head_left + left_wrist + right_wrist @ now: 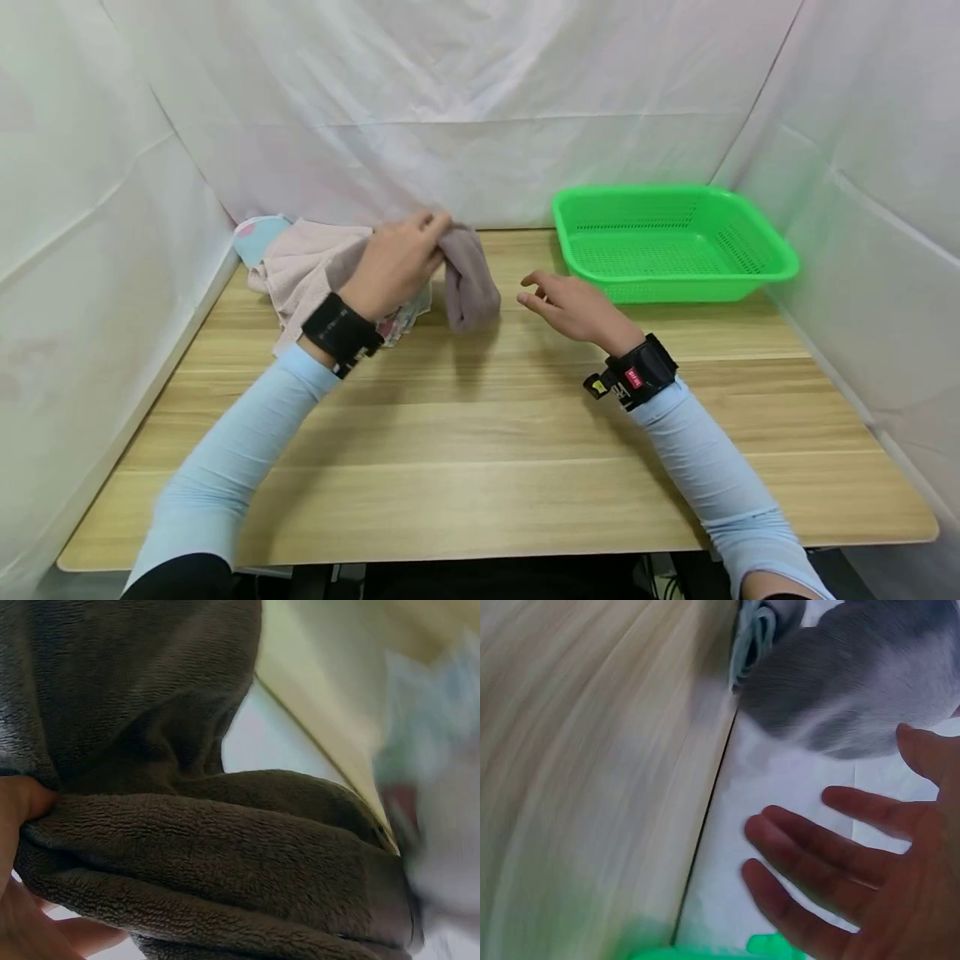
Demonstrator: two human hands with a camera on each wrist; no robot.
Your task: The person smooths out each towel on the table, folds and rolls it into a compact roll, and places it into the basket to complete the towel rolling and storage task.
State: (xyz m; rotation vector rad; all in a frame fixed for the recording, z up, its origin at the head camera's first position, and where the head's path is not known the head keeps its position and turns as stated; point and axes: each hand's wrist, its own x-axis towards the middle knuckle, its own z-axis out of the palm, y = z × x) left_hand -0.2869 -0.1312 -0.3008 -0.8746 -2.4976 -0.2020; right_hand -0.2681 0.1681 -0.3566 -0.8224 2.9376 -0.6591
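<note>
My left hand (pixel 397 262) pinches a greyish-mauve terry towel (pixel 472 287) above the table, at the back left of centre. In the left wrist view the thumb and fingers grip a fold of this towel (pixel 202 840), which looks dark brown there. To its right, my right hand (pixel 577 308) hovers with nothing in it. The right wrist view shows that hand's fingers (pixel 817 862) spread apart, with the blurred towel (pixel 855 690) just beyond the thumb. Beside and partly behind my left hand lies a pale pink cloth (pixel 311 258).
A green perforated plastic basket (pixel 675 288) stands at the back right of the wooden table (pixel 480 475). At the back left lie a light blue cloth (pixel 258 240) and a patterned folded item (pixel 411 315), partly hidden by my left hand. White sheets (pixel 450 75) enclose the back and sides.
</note>
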